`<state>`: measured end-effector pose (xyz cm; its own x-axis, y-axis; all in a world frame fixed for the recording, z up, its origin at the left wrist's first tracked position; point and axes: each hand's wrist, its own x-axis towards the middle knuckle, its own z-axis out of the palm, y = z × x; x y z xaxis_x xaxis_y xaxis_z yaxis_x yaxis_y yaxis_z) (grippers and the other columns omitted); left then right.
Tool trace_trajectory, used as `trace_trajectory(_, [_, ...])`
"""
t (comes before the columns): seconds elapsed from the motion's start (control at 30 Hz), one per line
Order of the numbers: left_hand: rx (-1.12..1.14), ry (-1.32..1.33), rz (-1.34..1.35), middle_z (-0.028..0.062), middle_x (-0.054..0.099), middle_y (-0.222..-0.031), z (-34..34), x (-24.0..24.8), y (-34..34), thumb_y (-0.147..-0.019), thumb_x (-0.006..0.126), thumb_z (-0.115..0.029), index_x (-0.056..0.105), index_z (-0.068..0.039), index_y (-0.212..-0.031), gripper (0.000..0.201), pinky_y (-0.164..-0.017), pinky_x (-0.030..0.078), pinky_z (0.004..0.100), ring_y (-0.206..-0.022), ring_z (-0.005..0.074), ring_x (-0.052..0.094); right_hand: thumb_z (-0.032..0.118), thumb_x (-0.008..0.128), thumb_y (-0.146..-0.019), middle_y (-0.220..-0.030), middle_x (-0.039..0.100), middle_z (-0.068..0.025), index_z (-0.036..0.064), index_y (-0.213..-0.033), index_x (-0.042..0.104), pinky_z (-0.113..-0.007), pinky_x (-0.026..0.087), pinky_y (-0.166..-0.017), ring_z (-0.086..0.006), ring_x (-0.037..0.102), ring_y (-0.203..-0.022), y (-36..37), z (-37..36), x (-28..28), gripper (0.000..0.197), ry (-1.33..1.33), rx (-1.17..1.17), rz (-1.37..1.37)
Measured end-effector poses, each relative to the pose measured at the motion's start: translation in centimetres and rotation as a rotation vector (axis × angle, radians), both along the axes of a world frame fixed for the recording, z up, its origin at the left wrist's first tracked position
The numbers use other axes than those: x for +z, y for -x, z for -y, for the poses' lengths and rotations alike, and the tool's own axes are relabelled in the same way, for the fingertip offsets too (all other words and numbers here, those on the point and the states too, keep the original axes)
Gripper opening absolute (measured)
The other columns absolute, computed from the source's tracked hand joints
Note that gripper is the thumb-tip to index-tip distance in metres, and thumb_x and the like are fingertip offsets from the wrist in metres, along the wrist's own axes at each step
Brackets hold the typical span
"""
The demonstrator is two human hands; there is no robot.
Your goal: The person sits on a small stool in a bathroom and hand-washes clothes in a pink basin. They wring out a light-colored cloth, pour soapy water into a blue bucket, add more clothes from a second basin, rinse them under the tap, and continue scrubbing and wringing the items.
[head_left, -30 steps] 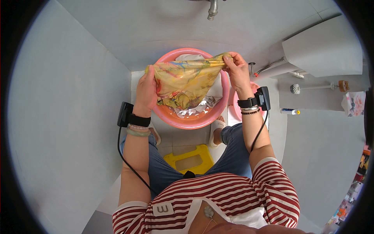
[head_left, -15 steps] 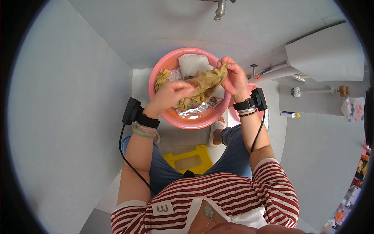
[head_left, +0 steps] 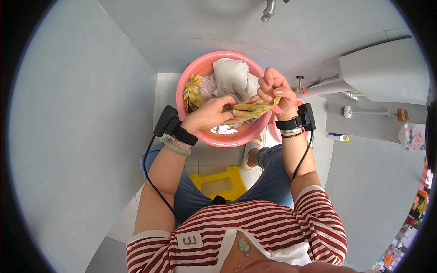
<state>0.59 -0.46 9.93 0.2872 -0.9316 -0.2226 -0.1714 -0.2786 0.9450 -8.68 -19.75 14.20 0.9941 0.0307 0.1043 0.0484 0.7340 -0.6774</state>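
Note:
A wet yellow patterned cloth [head_left: 251, 109] is stretched between my two hands above a pink basin [head_left: 221, 144]. My right hand [head_left: 278, 93] grips its end at the basin's right rim. Fingers of my left hand [head_left: 210, 113] are closed on the other part of the cloth, over the basin's near side. In the basin, white cloth [head_left: 231, 77] lies bunched at the back, and more yellow patterned fabric [head_left: 194, 93] rests against the left wall. Shiny water shows below my left hand.
A metal tap [head_left: 268, 11] juts from the wall beyond the basin. A second pink basin [head_left: 275, 131] is partly hidden under my right wrist. A yellow stool [head_left: 232, 182] stands between my legs. Right lie a toilet brush [head_left: 366, 112] and a white bottle [head_left: 337, 136].
The yellow cloth has gone from loosely spread to gathered and pulled taut. My right hand has shifted slightly right and down, and my left hand has moved right.

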Motion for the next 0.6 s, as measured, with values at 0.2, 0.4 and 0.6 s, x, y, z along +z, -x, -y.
trace_trajectory(0.2, [0.372,0.304,-0.236,-0.0041,0.049,-0.075,-1.4,-1.6,-2.9,-0.085,0.055,-0.006,0.047,-0.006,-0.082,0.008,-0.066,0.040,0.0199,-0.071,0.0039,0.047,0.002,0.059,-0.066,-0.082,0.049,-0.0034,0.0069,-0.095,0.048,-0.025,0.038,-0.075,-0.0113,0.045,-0.076,0.0,1.3,-0.1,0.031,0.334,-0.260,-0.020])
trace_trajectory(0.4, [0.425,0.408,-0.400,-0.0062,0.049,-0.073,-2.3,-0.2,-3.4,-0.088,0.054,-0.008,0.049,-0.006,-0.082,0.007,-0.059,0.037,0.0176,-0.066,0.0007,0.043,-0.009,0.049,-0.059,-0.115,0.044,-0.0082,0.0047,-0.095,0.050,-0.029,0.044,-0.080,-0.0128,0.052,-0.088,-0.2,1.2,0.1,0.038,0.889,-0.308,-0.118])
trace_trajectory(0.6, [0.477,0.399,-0.479,-0.0040,0.052,-0.078,-2.1,-1.1,-3.7,-0.090,0.050,-0.011,0.050,-0.005,-0.086,0.007,-0.062,0.039,0.0182,-0.069,0.0018,0.045,-0.005,0.049,-0.065,-0.083,0.056,-0.0033,0.0031,-0.091,0.053,-0.023,0.044,-0.068,-0.0099,0.053,-0.075,0.4,3.2,-2.2,0.027,1.168,-0.200,-0.432])
